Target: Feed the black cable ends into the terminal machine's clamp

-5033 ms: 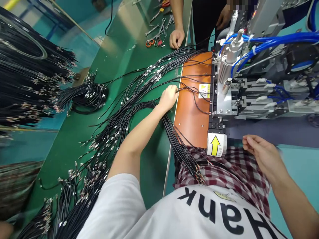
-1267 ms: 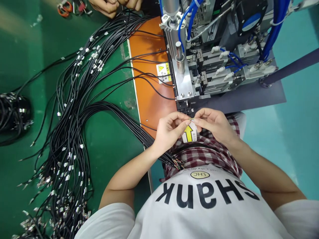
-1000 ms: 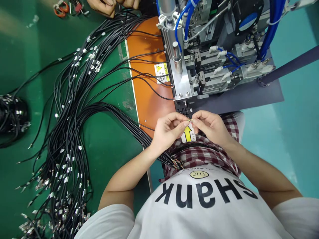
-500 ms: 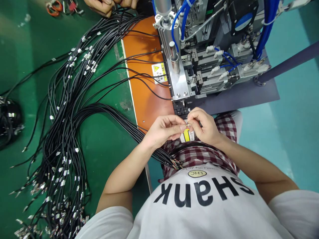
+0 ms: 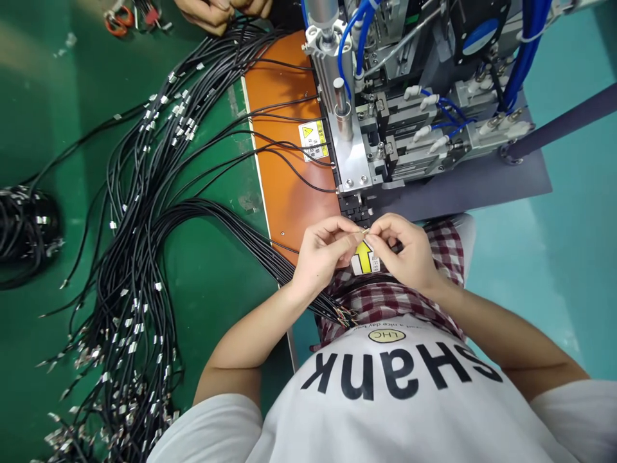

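Observation:
My left hand (image 5: 324,252) and my right hand (image 5: 405,249) meet fingertip to fingertip just below the black clamp block (image 5: 354,209) of a metal machine (image 5: 380,128). Both pinch the thin wire end of a black cable (image 5: 365,229) between thumb and forefinger. A white tag with a yellow arrow (image 5: 365,259) sits right under the fingers. A bundle of black cables (image 5: 212,215) runs under my left wrist to my lap, their stripped ends (image 5: 344,315) fanned on the checked cloth.
An orange plate (image 5: 284,173) lies beside the machine, with a few cables plugged in across it. Many black cables with metal ferrules (image 5: 130,212) spread over the green bench. Another person's hands (image 5: 216,9) work at the top edge near red-handled tools (image 5: 118,19). A cable coil (image 5: 26,225) lies left.
Five seconds ago my left hand was on the cables by the orange plate and my right hand was free. Now both pinch one wire end, shifting only slightly in the last second.

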